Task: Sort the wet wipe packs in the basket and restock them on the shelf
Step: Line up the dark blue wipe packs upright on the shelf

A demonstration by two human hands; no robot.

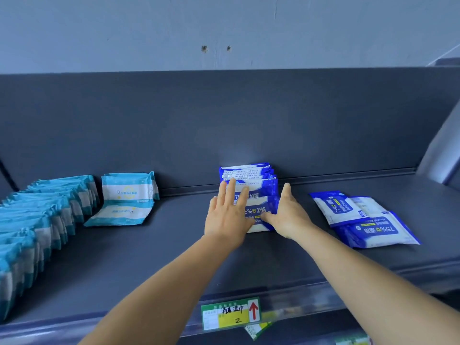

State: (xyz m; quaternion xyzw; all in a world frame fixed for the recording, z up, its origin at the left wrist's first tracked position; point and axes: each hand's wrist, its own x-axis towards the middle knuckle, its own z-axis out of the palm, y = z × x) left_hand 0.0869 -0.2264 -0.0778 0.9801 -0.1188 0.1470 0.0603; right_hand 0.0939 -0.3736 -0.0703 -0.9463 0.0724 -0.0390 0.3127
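A row of dark blue alcohol wipe packs (258, 185) leans against the back panel of the grey shelf (174, 245). My left hand (227, 217) lies flat with straight fingers on the front pack. My right hand (286, 215) touches the row's right side, fingers straight, thumb at the front pack's lower edge. Two more dark blue packs (363, 217) lie flat to the right. Light blue wipe packs (37, 220) stand in a long row at the left. A loose pair of light blue packs (127, 197) sits beside that row. The basket is out of view.
A green and yellow price label (231, 313) with a red arrow hangs on the shelf's front rail. The dark back panel (224, 120) rises behind the packs. A grey side panel (440, 150) closes the shelf at the right.
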